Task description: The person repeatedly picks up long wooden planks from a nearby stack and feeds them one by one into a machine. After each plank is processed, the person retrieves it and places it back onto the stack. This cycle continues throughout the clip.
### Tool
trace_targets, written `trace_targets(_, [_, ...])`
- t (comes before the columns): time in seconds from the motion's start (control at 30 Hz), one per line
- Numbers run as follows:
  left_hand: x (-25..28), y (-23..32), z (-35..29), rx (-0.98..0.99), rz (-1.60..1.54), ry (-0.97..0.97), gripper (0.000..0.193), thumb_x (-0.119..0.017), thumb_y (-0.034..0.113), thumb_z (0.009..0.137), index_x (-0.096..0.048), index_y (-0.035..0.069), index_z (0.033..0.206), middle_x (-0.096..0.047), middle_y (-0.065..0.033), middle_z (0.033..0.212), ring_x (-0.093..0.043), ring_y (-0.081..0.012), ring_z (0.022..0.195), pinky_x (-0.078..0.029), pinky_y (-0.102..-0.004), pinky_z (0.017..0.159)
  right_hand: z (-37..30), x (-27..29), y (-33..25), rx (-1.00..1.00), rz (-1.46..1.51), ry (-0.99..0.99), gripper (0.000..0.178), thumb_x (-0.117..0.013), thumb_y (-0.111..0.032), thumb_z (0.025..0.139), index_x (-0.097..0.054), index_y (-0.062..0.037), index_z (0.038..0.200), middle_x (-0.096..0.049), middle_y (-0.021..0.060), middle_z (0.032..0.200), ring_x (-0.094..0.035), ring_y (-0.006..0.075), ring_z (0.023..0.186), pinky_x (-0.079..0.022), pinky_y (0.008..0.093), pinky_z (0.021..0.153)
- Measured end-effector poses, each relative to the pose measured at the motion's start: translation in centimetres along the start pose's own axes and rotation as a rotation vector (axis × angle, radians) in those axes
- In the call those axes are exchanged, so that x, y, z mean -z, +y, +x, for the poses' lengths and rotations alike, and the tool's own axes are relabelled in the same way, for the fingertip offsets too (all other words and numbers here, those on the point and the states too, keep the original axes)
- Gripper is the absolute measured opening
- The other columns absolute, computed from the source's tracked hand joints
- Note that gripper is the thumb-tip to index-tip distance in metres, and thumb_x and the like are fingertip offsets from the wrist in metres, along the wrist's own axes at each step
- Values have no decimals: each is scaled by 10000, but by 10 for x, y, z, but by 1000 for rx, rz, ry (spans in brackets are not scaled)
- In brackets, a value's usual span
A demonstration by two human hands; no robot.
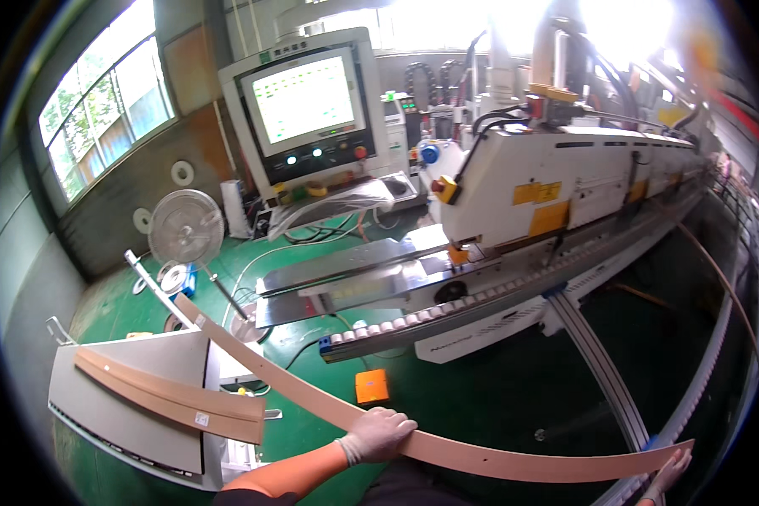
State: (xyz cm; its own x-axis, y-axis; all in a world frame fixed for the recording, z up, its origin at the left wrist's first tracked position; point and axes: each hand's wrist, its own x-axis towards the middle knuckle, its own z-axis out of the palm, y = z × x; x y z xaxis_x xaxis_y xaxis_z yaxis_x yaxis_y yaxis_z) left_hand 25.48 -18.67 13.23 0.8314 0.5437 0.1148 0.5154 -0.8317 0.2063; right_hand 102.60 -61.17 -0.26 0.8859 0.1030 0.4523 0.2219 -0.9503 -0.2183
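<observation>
A long, narrow pinkish-tan board (514,465) stretches across in front of me, from the pale table at left to the lower right. My left hand (378,434), in a whitish glove, is closed over the board's upper edge near its middle. At the right end of the board, my right hand (670,474) grips it, partly cut off by the dark rim of the picture. More long tan boards (173,399) lie stacked on the pale tabletop (135,434), the front one bearing a small white label.
A long white machine (557,185) runs to the far right above a rail of white rollers (430,317). Its control screen (304,99) is lit. An orange box (372,386) sits on the green floor. A standing fan (187,228) is at left; a metal support beam (599,367) extends toward me.
</observation>
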Motion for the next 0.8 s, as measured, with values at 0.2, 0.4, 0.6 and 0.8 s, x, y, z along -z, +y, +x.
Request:
trace_targets(0.2, [-45, 74, 97, -365, -105, -33, 219, -701, 248, 845, -657, 99, 998, -679, -98, 876, -714, -309, 855, -556, -462, 772, -47, 125, 232, -87, 101, 354, 554, -525, -373, 1129, -493, -50, 1578, -481, 250, 1610, -450, 400, 1506, -407, 466, 1219])
trace_targets(0.4, [-73, 172, 52, -366, -212, -65, 151, -625, 232, 928, -622, 80, 928, -678, -164, 881, -689, -388, 834, -526, -548, 737, -209, 148, 164, -761, 1604, -14, 545, -637, -651, 1001, -607, -168, 1253, -677, 40, 1188, -656, 235, 1079, -538, 425, 929])
trace_targets(0.6, [-69, 200, 72, -379, -171, -441, 304, -665, 342, 937, -604, 51, 1000, -713, -207, 946, -715, -431, 913, -567, -570, 814, -298, 201, -58, -842, 2124, -307, 638, -627, -646, 994, -614, -79, 1286, -717, 154, 1172, -695, 359, 1110, -566, 521, 995])
trace_targets(0.8, [-30, 241, 85, -476, -220, -507, 546, -827, 524, 835, -580, 65, 998, -699, -211, 902, -700, -442, 842, -568, -552, 742, -324, 213, -119, -976, 2235, -238, 594, -645, -523, 1020, -566, -36, 1351, -698, 215, 1178, -701, 401, 1075, -561, 582, 1012])
